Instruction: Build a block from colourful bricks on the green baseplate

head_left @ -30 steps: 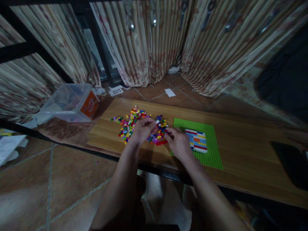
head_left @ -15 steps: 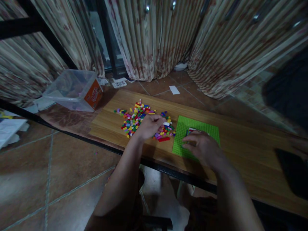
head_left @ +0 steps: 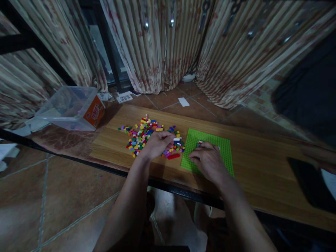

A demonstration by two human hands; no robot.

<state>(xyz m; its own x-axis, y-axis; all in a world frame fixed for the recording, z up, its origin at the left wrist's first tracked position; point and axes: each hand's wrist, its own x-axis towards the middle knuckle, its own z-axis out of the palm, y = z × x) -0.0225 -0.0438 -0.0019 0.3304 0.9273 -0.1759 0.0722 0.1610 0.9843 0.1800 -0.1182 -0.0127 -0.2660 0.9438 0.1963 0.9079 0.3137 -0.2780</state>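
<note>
My left hand [head_left: 156,144] is over the right part of a pile of small coloured building bricks [head_left: 140,138]. Its thumb and fingertips pinch a long white brick [head_left: 176,139]. A long red brick [head_left: 173,156] lies below that hand, at the pile's near edge. My right hand [head_left: 206,157] rests on the green studded baseplate [head_left: 224,148], fingers curled and pressed together. Just past its knuckles, some white and red bricks [head_left: 201,142] show on the plate. Whatever its fingertips touch is hidden beneath them.
All this lies on a long wooden board [head_left: 262,168]. A clear plastic bin [head_left: 69,106] with an orange label stands at the far left. Toward the right end is a black flat object [head_left: 307,182], beside another person's arm [head_left: 312,152]. Striped curtains [head_left: 178,52] hang behind.
The head view has shifted, so the scene sits slightly further left and lower. My right hand's thumb and fingers have come closer together over the baseplate. The left hand keeps its white brick.
</note>
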